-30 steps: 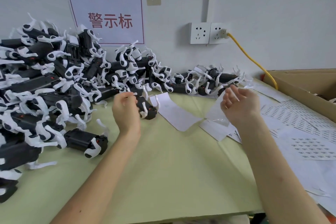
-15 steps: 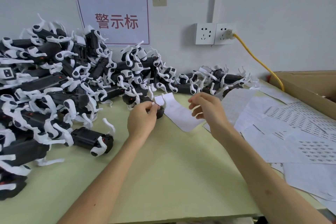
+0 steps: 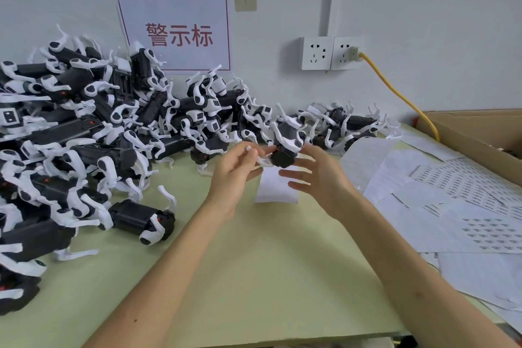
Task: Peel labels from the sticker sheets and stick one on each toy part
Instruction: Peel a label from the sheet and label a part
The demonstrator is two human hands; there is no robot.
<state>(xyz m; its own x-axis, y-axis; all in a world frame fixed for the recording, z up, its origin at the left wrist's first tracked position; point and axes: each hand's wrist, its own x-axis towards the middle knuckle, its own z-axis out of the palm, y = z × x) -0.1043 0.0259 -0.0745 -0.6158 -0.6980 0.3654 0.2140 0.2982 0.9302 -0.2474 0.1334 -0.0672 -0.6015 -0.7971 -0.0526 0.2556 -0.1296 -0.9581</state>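
Observation:
My left hand [image 3: 234, 169] pinches a white leg of a black-and-white toy part [image 3: 285, 147] and holds it lifted above the green table [image 3: 254, 277]. My right hand [image 3: 316, 175] is just right of that part with its fingers spread, holding nothing that I can see. A white backing sheet [image 3: 275, 188] lies flat under the hands. A big heap of the same toy parts [image 3: 84, 133] fills the left and back of the table. Sticker sheets [image 3: 463, 186] printed with small labels lie spread at the right.
A cardboard box [image 3: 480, 138] stands at the far right edge. A yellow cable [image 3: 401, 96] runs from the wall socket [image 3: 330, 52] down behind the box. A sign with red characters [image 3: 178, 34] hangs on the wall.
My left hand has lifted one toy part off the table. My right hand came over from the sheets at the right and now sits beside that part, fingers spread.

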